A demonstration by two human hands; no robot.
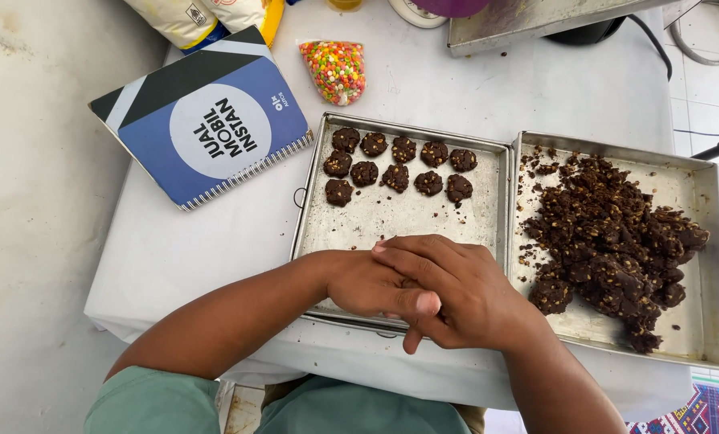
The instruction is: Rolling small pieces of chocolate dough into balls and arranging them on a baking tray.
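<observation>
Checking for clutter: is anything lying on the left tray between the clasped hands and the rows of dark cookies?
Nothing visible. Bare metal of the left tray separates the right hand, laid over the left hand, from the cookies.

Dark brown nut-flecked cookie dough heap (616, 249) on a silvery metal tray (713, 265); dark brown cookie rounds (399, 165) on another silvery tray (391, 217). Blue, black and white spiral notebook (206, 120), upper left. Multicoloured sprinkles bag (337, 71). White table (190, 241).

White-covered table (215, 241) has two metal baking trays (391, 221) (697, 265) side by side near the front edge, spiral notebook (202, 120) and sprinkles bag (335, 71) farther back.
</observation>
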